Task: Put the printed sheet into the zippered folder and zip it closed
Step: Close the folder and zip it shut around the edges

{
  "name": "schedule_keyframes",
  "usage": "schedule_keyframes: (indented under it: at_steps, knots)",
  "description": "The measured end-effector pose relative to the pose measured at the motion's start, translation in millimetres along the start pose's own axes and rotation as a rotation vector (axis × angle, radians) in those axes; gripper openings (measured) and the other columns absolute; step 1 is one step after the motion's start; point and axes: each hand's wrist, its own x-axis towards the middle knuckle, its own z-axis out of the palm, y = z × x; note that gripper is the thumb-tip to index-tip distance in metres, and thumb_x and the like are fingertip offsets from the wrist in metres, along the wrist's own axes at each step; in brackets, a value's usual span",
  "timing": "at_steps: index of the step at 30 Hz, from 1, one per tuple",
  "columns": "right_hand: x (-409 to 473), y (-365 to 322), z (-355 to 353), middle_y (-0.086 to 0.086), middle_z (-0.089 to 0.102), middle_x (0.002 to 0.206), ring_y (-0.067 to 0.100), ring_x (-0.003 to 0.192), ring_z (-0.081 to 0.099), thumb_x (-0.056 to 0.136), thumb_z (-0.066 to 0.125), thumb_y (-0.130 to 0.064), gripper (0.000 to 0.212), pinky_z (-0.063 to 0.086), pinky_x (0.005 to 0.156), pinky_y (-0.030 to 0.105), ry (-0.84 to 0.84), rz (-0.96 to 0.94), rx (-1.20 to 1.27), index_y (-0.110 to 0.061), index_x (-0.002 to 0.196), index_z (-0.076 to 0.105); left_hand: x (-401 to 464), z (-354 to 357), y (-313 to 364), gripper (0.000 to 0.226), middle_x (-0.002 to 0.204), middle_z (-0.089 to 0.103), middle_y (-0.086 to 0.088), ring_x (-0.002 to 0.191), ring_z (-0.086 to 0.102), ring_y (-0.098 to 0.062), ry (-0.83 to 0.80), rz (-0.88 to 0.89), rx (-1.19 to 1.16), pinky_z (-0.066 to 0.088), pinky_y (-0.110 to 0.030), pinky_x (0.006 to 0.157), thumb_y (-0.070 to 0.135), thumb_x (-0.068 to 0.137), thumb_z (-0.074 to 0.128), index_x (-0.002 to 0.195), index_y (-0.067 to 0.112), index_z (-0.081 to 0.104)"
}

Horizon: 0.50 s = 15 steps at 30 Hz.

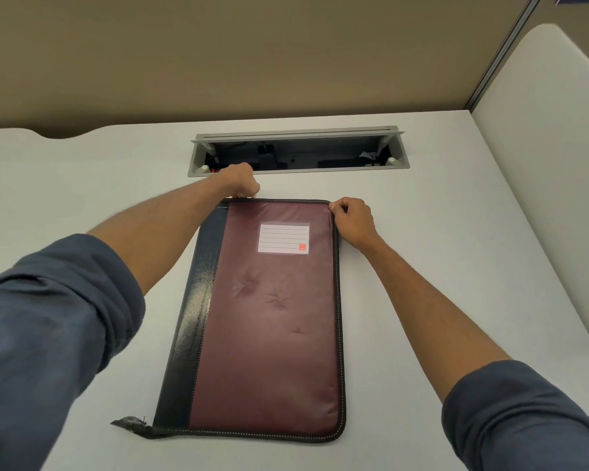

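Note:
A maroon zippered folder [269, 317] with a black spine lies flat and closed on the white desk [439, 266]. A white label card sits in a clear pocket near its far end. My left hand [240, 180] is at the folder's far left corner, fingers pinched on a small metal zipper pull. My right hand [352, 217] grips the far right corner of the folder, thumb and fingers pressed on the edge. The zipper's frayed fabric tail [131, 424] sticks out at the near left corner. No printed sheet is visible.
A grey cable tray [298, 153] with its lid open is recessed in the desk just beyond the folder, with dark plugs inside. A tan partition wall stands behind the desk, and a white divider panel [541, 164] borders the right side.

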Motion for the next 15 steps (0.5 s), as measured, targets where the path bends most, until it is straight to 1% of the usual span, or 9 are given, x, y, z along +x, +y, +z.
schedule_keyframes:
  at_steps: [2,4,6,11,13,15]
  knots:
    - [-0.4,0.2,0.4,0.011,0.071,0.099,0.025,0.091,0.064,0.100,0.049,-0.023,0.028,0.053,0.083,0.040,0.008,0.003,0.008,-0.003,0.096,0.069,-0.6,1.2,3.8,0.015,0.094,0.056,-0.013,0.082,0.055,-0.030,0.019,0.019,0.007,0.043,-0.034,0.068,0.017,0.088,0.056,0.092,0.004,0.050]
    - [-1.3,-0.1,1.4,0.010,0.071,0.098,0.025,0.090,0.064,0.100,0.049,-0.023,0.028,0.053,0.082,0.040,0.011,0.005,0.010,-0.004,0.096,0.069,-0.1,4.3,9.1,0.014,0.091,0.056,-0.012,0.080,0.054,-0.030,0.042,0.043,0.004,0.041,-0.033,0.065,0.016,0.087,0.054,0.087,0.004,0.049]
    - [-1.5,-0.4,1.9,0.010,0.071,0.097,0.025,0.090,0.064,0.099,0.049,-0.023,0.028,0.054,0.083,0.041,0.015,0.008,0.017,-0.004,0.096,0.069,1.0,7.4,16.0,0.015,0.087,0.057,-0.012,0.076,0.054,-0.028,0.054,0.066,-0.017,0.040,-0.032,0.061,0.016,0.086,0.055,0.078,0.006,0.048]
    - [-0.3,0.1,1.7,0.011,0.071,0.097,0.026,0.090,0.064,0.099,0.049,-0.023,0.029,0.054,0.084,0.043,0.009,0.004,0.005,-0.003,0.096,0.070,3.9,10.0,25.9,0.024,0.083,0.058,-0.010,0.061,0.049,-0.020,0.065,0.072,-0.049,0.041,-0.031,0.060,0.015,0.086,0.059,0.067,0.010,0.045]
    - [0.0,0.3,1.6,0.011,0.071,0.096,0.026,0.089,0.064,0.099,0.049,-0.024,0.029,0.054,0.083,0.043,0.004,0.003,-0.003,-0.004,0.095,0.070,3.1,8.5,22.7,0.020,0.083,0.060,-0.011,0.062,0.051,-0.021,0.053,0.061,-0.053,0.042,-0.031,0.062,0.015,0.086,0.060,0.071,0.007,0.050]
    - [-0.3,0.4,2.1,0.010,0.070,0.096,0.025,0.089,0.063,0.100,0.049,-0.024,0.029,0.054,0.083,0.042,0.008,0.000,-0.011,-0.004,0.096,0.069,1.8,7.3,19.3,0.014,0.086,0.062,-0.013,0.069,0.056,-0.026,0.042,0.055,-0.050,0.044,-0.031,0.064,0.016,0.087,0.059,0.083,0.004,0.055]
